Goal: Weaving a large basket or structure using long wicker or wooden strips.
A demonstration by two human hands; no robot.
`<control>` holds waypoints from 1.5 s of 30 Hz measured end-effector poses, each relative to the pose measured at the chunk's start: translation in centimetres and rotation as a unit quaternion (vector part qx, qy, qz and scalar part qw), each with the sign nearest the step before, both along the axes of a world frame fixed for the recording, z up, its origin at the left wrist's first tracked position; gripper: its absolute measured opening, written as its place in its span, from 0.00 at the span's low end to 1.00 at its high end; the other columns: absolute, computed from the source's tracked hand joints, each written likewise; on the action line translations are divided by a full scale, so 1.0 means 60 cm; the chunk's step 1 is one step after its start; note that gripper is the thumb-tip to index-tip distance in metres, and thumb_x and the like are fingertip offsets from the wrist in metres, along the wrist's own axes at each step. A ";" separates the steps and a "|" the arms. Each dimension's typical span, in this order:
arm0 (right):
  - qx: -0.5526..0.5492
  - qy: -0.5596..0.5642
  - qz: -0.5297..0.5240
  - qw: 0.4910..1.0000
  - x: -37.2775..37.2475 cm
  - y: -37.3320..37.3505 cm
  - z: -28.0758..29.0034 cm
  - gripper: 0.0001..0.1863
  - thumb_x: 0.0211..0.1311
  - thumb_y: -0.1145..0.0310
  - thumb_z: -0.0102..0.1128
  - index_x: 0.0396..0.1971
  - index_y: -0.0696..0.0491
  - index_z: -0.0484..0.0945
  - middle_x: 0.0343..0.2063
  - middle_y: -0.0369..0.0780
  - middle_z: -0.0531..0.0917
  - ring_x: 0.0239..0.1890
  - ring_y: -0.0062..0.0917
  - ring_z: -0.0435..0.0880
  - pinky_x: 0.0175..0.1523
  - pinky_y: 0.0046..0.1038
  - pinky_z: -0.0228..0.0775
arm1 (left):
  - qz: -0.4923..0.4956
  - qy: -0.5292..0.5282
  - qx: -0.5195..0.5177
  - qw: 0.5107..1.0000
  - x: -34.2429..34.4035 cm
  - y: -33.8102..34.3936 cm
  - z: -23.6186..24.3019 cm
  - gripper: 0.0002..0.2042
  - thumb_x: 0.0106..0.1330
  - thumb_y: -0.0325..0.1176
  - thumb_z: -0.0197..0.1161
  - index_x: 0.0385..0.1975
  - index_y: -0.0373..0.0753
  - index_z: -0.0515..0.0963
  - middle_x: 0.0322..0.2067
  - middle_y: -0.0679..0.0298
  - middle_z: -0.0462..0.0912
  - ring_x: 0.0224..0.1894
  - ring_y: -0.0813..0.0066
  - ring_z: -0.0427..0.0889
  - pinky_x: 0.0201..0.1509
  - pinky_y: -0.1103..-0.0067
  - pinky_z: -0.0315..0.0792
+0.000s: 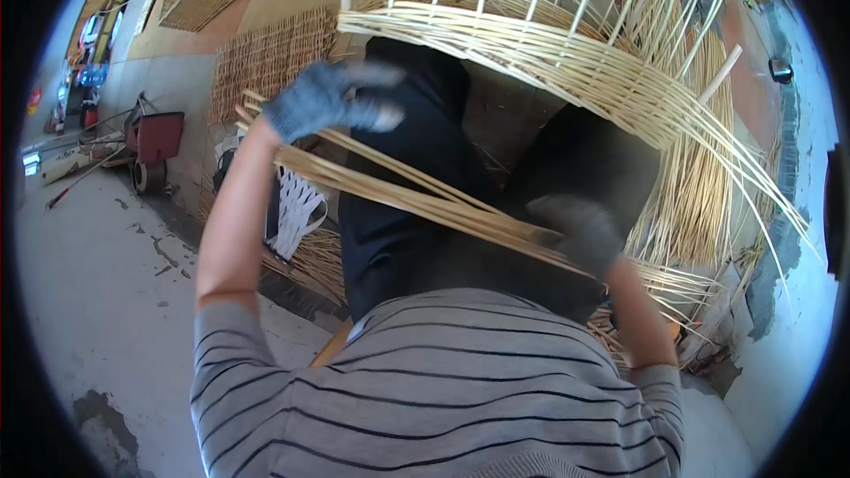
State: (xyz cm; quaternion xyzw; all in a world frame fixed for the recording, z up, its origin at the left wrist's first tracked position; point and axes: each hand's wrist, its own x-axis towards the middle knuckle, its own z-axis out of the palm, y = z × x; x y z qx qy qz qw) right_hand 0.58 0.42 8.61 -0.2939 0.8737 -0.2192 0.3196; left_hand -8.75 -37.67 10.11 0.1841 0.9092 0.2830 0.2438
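A bundle of long, tan willow rods point(416, 202) lies slantwise across my lap. My right hand point(583, 235), in a dark work glove and smeared by motion, is closed around the right end of the bundle. Over the other end, my left hand point(332, 102) in a grey-blue glove has its fingers spread apart. Those rods pass beneath my left wrist. Beyond my knees stands a half-woven wicker basket point(531, 44), with upright stakes and loose rod ends trailing at the right.
Loose pale rods point(699, 204) cover the floor at the right. A woven wicker panel point(266, 57) lies at the upper left. Farther left stands a dark red wheeled thing point(158, 137). A white slatted piece point(297, 204) sits beside my left leg.
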 end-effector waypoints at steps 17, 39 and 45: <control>-0.329 -0.058 -0.228 0.915 0.090 -0.120 -0.051 0.24 0.52 0.57 0.60 0.47 0.54 0.71 0.45 0.44 0.76 0.45 0.30 0.77 0.48 0.30 0.71 | 0.016 0.163 0.100 0.981 0.038 -0.020 0.041 0.08 0.55 0.31 0.60 0.35 0.45 0.78 0.28 0.66 0.81 0.31 0.70 0.81 0.37 0.78 0.75; -0.326 -0.003 -0.068 0.943 -0.293 -0.267 0.028 0.12 0.61 0.64 0.50 0.33 0.57 0.75 0.25 0.42 0.78 0.24 0.23 0.78 0.29 0.24 0.74 | 0.234 -0.021 0.142 0.962 -0.286 -0.106 -0.100 0.21 0.46 0.49 0.70 0.29 0.36 0.81 0.21 0.61 0.81 0.22 0.77 0.77 0.31 0.80 0.73; -0.553 -0.127 -0.253 0.784 -0.540 -0.450 -0.004 0.10 0.60 0.65 0.48 0.32 0.56 0.70 0.24 0.40 0.73 0.26 0.24 0.72 0.38 0.25 0.70 | 0.227 -0.050 0.150 0.961 -0.283 -0.114 -0.095 0.20 0.45 0.46 0.71 0.30 0.35 0.81 0.23 0.63 0.81 0.27 0.79 0.77 0.35 0.81 0.72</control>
